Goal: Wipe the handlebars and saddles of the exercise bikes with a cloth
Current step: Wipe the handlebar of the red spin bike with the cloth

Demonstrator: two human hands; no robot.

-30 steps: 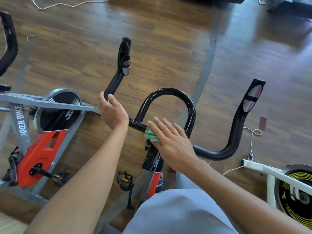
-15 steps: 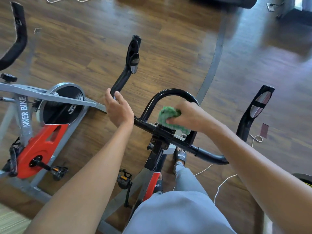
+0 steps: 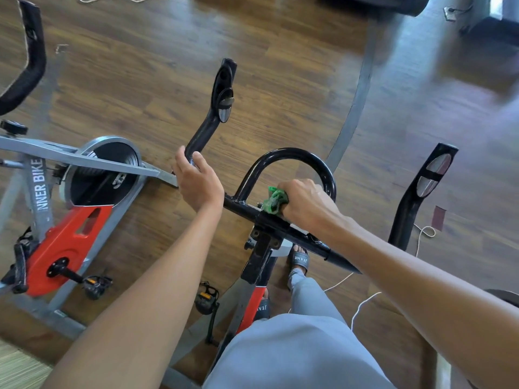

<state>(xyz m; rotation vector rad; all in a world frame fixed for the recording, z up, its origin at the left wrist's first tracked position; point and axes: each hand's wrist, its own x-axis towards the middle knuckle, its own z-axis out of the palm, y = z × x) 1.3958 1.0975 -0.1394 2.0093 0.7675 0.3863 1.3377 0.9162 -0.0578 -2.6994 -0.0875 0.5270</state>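
At the centre of the black handlebar (image 3: pixel 292 228), where the crossbar meets the stem, the right hand (image 3: pixel 306 204) grips a crumpled green cloth (image 3: pixel 273 202) and presses it against the bar — fingers curled tight round the cloth, just beneath the upright loop. The left hand (image 3: pixel 196 181) wraps the handlebar's left arm, thumb and fingers closed round the tube where it bends upward. The right arm of the bar rises free, well apart from both hands. On the wooden floor (image 3: pixel 280 80) to the left stands a second exercise bike (image 3: pixel 70 220) — grey frame, red guard. A white cord (image 3: pixel 362 301) trails over the floor at lower right.
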